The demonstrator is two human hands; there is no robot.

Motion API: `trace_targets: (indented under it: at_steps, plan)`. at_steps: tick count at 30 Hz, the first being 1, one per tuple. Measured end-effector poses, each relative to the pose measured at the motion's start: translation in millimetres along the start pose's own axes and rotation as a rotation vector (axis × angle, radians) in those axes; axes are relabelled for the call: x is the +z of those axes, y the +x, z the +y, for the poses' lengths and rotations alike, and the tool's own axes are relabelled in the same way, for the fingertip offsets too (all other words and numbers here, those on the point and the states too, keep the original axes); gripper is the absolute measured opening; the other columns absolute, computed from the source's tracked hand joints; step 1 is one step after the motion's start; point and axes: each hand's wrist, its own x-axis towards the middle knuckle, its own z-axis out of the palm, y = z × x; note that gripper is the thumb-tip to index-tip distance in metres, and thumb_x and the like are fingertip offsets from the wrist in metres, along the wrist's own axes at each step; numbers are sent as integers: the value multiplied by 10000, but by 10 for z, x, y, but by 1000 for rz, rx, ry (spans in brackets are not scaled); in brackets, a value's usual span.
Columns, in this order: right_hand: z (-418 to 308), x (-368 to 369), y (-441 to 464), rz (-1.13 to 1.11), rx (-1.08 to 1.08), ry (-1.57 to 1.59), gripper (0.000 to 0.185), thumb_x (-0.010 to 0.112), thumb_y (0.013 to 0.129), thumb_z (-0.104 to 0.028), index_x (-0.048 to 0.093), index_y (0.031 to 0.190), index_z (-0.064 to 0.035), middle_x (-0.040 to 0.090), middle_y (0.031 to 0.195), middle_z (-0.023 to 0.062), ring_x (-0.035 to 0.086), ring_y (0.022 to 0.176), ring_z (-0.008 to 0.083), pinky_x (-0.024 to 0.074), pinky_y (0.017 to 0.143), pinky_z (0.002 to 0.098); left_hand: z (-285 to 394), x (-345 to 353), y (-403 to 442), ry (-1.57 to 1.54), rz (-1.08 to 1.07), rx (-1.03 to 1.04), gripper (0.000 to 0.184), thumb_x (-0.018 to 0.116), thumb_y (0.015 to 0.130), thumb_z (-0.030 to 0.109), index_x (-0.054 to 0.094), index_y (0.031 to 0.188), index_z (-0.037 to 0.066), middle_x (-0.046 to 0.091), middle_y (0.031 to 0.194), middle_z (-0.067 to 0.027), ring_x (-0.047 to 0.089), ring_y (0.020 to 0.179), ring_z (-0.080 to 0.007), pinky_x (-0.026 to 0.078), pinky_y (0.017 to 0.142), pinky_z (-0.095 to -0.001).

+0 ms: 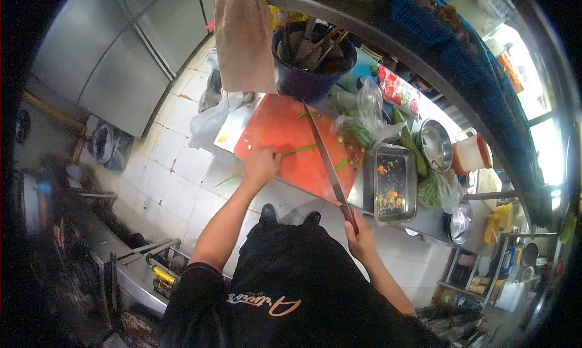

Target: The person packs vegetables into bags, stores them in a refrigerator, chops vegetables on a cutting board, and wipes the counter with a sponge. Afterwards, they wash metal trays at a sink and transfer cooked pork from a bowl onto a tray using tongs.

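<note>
A red cutting board (pixel 276 127) lies on the metal counter. My left hand (pixel 262 166) is closed around a long green stalk (pixel 298 149), which runs right across the board; its thin leafy end (pixel 228 180) hangs past the near edge. In my right hand (pixel 360 231) is the dark handle of a long knife (pixel 327 160), its blade lying diagonally over the board with the tip towards the far edge. The stalk's right end is beside the blade. Small green pieces (pixel 341 164) are scattered to the right of the blade, and a few lie near the tip.
A metal tray (pixel 395 210) with food scraps stands right of the board. Behind are a dark blue bucket (pixel 309 81) of utensils, bagged greens (pixel 359 127) and a steel bowl (pixel 436 143). A cloth (pixel 244 39) hangs from the overhead shelf rail (pixel 339 11).
</note>
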Motion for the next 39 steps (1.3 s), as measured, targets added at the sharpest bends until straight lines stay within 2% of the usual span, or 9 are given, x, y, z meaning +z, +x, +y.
trace_targets:
  at_steps: [4, 7, 10, 13, 17, 19, 23, 30, 39]
  plan:
    - [264, 187, 60, -36, -74, -40, 373, 492, 861, -194, 429, 1220, -119, 574, 979, 231, 556, 870, 416, 458, 705, 450, 169, 226, 129, -20, 69, 23, 177, 596, 754, 197, 622, 843, 46, 593, 841, -164, 582, 754, -343, 457, 647, -455]
    - [288, 210, 98, -65, -67, -35, 368, 486, 862, -195, 430, 1218, -117, 572, 970, 238, 550, 871, 420, 458, 713, 453, -32, 259, 61, -101, 178, 174, 190, 598, 744, 237, 645, 835, 77, 587, 925, -135, 582, 780, -346, 469, 657, -435]
    - [307, 209, 84, -79, -8, -47, 354, 482, 865, -201, 441, 1205, -111, 573, 952, 238, 543, 870, 424, 457, 709, 458, -139, -122, -271, -43, 72, 81, 158, 602, 736, 185, 646, 853, 87, 580, 942, -134, 575, 823, -326, 468, 675, -419]
    - [330, 202, 68, -48, -4, -27, 355, 483, 865, -211, 450, 1204, -109, 578, 933, 232, 558, 852, 414, 461, 701, 445, -500, 4, -391, -35, 90, 91, 216, 588, 752, 155, 612, 950, 71, 575, 900, -130, 569, 789, -329, 463, 675, -415]
    - [34, 55, 22, -76, 192, 57, 384, 496, 858, -216, 448, 1226, -116, 589, 929, 213, 594, 826, 370, 471, 702, 394, -411, 337, -44, -63, 139, 252, 254, 596, 746, 174, 602, 980, 76, 564, 936, -146, 566, 783, -331, 459, 686, -411]
    - [28, 10, 20, -56, 115, 42, 399, 499, 855, -215, 440, 1238, -120, 592, 930, 203, 603, 824, 345, 471, 701, 372, -184, 445, 204, 57, 143, 322, 261, 603, 740, 187, 604, 978, 80, 558, 960, -152, 562, 805, -318, 458, 685, -409]
    - [-68, -67, 11, 24, -67, 41, 389, 501, 852, -210, 453, 1223, -106, 591, 941, 195, 595, 854, 352, 470, 702, 366, -22, 216, 106, 34, 220, 242, 200, 608, 737, 195, 610, 892, 68, 550, 958, -160, 539, 859, -306, 455, 682, -410]
    - [159, 167, 75, -161, 1, -69, 316, 508, 846, -202, 467, 1145, -107, 577, 887, 234, 556, 828, 418, 442, 671, 474, -408, -28, -362, 20, 189, 136, 99, 611, 719, 101, 596, 804, 51, 565, 866, -122, 544, 819, -297, 453, 663, -400]
    - [-36, 92, 101, -153, 79, -72, 307, 472, 856, -232, 484, 1142, -122, 592, 853, 232, 554, 798, 432, 449, 667, 476, -532, -248, -318, 50, 169, 93, 67, 591, 709, 97, 610, 745, 43, 590, 793, -110, 565, 737, -297, 456, 629, -403]
